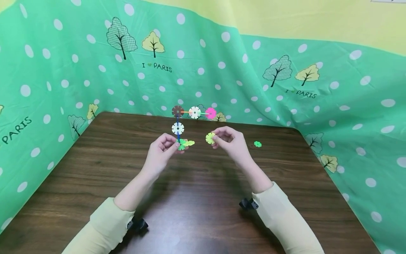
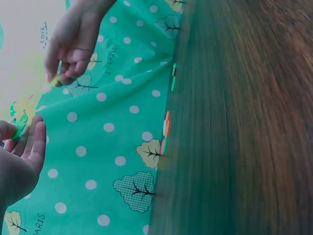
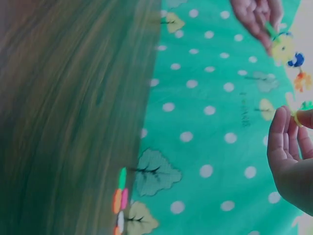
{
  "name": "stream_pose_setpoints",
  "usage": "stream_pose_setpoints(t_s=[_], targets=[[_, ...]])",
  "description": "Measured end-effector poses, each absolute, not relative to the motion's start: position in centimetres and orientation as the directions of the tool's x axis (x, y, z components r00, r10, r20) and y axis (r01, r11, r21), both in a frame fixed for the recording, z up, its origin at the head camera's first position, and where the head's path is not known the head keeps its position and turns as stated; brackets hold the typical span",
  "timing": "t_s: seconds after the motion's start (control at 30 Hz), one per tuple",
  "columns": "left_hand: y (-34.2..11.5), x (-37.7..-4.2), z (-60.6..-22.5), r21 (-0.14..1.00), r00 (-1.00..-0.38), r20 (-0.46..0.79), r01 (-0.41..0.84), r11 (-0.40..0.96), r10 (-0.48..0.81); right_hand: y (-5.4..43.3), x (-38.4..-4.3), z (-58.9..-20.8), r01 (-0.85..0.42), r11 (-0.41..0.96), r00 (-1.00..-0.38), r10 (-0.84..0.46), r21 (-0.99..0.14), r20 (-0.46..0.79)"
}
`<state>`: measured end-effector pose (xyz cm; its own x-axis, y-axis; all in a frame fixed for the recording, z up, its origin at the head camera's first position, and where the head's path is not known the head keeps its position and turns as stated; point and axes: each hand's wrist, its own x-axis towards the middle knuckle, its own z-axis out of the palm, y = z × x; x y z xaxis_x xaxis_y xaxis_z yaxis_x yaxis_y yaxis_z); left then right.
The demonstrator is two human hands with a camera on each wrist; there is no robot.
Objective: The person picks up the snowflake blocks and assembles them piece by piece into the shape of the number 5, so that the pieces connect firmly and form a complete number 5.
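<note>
One chain of notched discs (image 1: 178, 128), held over the surface (image 1: 206, 201), rises from the left hand (image 1: 161, 151), then turns right. That hand's fingers pinch its green disc (image 1: 182, 145); the right hand (image 1: 231, 143) pinches a separate yellow disc (image 1: 209, 138).

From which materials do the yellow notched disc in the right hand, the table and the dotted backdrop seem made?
Yellow notched disc: probably plastic, fairly matte, with even colour and regular notches.
Table: wood or wood-look laminate, smooth, slightly glossy; brown grain and pale reflection show.
Dotted backdrop: likely thin printed fabric, matte, hanging in soft folds.
</note>
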<state>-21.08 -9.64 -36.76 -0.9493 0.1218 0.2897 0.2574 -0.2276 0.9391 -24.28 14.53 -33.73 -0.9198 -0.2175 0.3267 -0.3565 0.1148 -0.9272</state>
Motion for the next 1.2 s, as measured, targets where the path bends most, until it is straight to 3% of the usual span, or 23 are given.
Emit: stream_pose_setpoints(t_s=[0.3,0.83,1.2], targets=[[-9.0,-20.8,-36.4,0.935,-0.938,0.317,0.283,-0.213,0.144,13.9,-21.6,-33.3,-0.412,0.044,-0.9,-0.179,-0.91,0.398],[-7.8,-20.5,-36.3,0.936,-0.936,0.302,0.255,-0.244,0.179,13.4,-20.7,-34.2,-0.445,0.024,-0.883,-0.18,-0.895,0.433],[-7.7,-20.6,-36.5,0.936,-0.932,0.309,0.262,-0.236,0.191,12.8,-20.0,-34.9,-0.364,-0.112,-0.91,-0.168,-0.925,0.379]])
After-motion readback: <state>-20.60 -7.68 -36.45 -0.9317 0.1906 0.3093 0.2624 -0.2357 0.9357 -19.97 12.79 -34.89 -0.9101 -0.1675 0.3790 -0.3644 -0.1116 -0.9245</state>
